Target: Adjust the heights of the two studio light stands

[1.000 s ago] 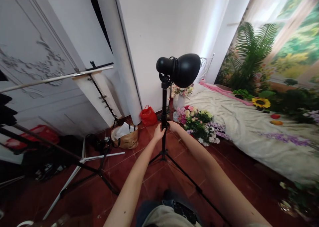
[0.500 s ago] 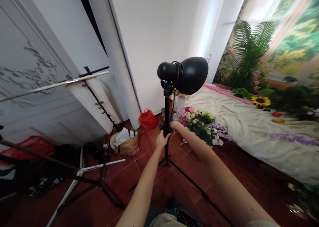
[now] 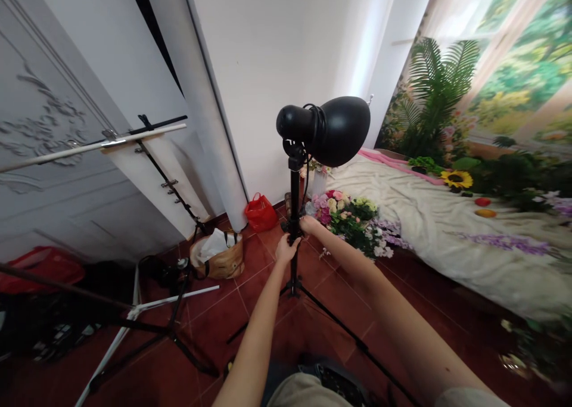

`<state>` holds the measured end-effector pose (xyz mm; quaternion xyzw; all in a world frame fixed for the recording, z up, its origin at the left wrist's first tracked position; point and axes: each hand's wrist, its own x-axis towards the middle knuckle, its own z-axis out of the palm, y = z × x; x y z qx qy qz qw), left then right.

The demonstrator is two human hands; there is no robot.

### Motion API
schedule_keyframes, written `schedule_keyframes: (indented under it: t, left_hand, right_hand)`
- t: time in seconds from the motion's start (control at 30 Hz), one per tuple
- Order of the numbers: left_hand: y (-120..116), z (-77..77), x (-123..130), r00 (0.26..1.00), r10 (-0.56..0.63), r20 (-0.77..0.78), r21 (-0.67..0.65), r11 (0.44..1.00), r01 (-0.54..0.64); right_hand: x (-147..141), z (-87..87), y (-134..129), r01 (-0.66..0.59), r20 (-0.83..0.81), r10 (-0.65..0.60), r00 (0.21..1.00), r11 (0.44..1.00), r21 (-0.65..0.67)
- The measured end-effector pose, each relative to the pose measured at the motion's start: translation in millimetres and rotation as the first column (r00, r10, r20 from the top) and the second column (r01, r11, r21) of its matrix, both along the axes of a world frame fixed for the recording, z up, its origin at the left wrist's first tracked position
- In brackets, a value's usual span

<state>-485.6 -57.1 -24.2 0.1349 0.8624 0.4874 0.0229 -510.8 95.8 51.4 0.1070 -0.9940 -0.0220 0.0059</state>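
A black light stand (image 3: 294, 192) rises from the tiled floor in front of me, topped by a black studio lamp (image 3: 342, 131) with its cord coiled round the neck. My left hand (image 3: 286, 249) is closed round the pole from the left, just below the collar. Slightly higher, on the right side, my right hand (image 3: 308, 224) grips the stand near its clamp knob; its fingertips are partly hidden. The stand's legs (image 3: 333, 319) spread out low over the floor.
To the right, a bed-like platform (image 3: 429, 216) with cream cloth carries flowers and fruit. Bunched flowers (image 3: 353, 216) lie beside it. A red bag (image 3: 260, 213) and a woven basket (image 3: 226, 259) stand near the wall. Other stands and white poles (image 3: 179, 298) occupy the left.
The whole view has shifted slightly, so the stand and surroundings appear a little farther left. Both hands keep their places on the stand.
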Motion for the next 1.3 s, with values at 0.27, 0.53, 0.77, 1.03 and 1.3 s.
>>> schedule_keyframes:
  t: [0.27,0.53,0.77,1.03,1.3]
  left_hand:
    - [15,-21.6,7,0.999,0.038,-0.017,0.276,0.961,-0.032]
    - [18,-26.9,4,0.999,0.045,-0.006,0.206,0.978,-0.042]
    - [21,-28.4,4,1.0,0.008,-0.006,0.269,0.963,-0.006]
    - [20,-20.4,9,0.999,0.036,0.028,0.217,0.975,-0.041]
    - [22,-19.0,9,0.998,0.052,0.033,0.204,0.977,-0.058]
  right_hand:
    - [47,-33.1,0,0.095,-0.148,-0.102,0.984,0.994,-0.053]
    - [37,-22.0,8,0.126,-0.161,-0.131,0.978,0.991,-0.037]
    - [14,-34.6,8,0.024,0.028,-0.023,0.999,1.0,-0.02]
    - [30,-55.7,2,0.139,-0.057,-0.142,0.988,0.989,-0.059]
    - [41,-56.1,-4,0.291,-0.004,-0.293,0.956,0.952,-0.098]
